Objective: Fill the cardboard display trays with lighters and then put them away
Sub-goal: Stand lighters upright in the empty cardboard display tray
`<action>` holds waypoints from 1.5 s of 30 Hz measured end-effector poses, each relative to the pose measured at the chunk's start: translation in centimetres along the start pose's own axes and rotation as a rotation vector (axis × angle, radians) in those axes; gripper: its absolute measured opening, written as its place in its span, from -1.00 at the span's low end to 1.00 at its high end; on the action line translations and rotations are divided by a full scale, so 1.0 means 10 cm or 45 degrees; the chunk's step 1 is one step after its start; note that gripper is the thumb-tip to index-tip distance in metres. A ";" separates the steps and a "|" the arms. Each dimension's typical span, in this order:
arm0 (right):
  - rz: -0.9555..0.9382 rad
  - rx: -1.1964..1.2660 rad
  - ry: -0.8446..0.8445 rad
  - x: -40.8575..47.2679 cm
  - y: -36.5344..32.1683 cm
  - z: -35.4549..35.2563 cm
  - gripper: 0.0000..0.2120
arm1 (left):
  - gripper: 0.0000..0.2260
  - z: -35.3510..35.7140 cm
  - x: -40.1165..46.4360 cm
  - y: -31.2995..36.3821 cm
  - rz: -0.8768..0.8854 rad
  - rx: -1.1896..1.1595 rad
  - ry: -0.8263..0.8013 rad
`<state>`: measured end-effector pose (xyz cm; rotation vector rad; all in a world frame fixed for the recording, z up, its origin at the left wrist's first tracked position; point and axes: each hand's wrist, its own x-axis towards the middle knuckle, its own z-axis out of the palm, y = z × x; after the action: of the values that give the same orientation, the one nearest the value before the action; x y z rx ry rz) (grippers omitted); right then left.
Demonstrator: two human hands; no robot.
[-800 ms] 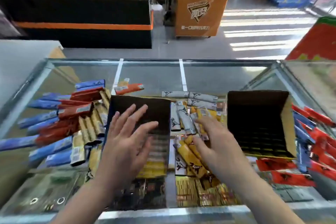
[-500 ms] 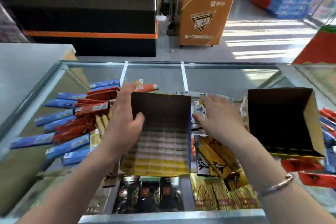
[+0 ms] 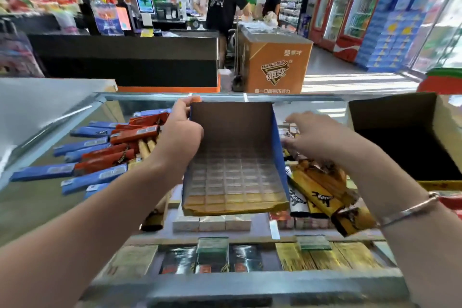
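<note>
Gripping the left wall of an empty display tray [image 3: 235,165] mid-counter, the left hand [image 3: 180,132] has its fingers clamped on it; the right hand [image 3: 317,137] hovers beside it, fingers spread. Lighters [image 3: 100,157] lie loose toward the left edge, a second tray [image 3: 440,117] unfilled: barely begun.

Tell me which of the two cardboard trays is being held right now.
The middle tray, with the pale grid of empty slots: the left hand grips its left wall. The dark tray at the right edge stands untouched.
</note>
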<state>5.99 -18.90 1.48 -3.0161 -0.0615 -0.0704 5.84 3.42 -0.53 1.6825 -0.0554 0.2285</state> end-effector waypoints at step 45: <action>-0.567 0.903 0.297 -0.26 -0.69 -0.25 -0.85 | -0.33 -0.22 -0.02 0.22 1.287 1.147 -0.005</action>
<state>2.97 -12.51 4.68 -2.2216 -0.5947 -0.3549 5.03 5.26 1.87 2.4134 -0.9321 1.1340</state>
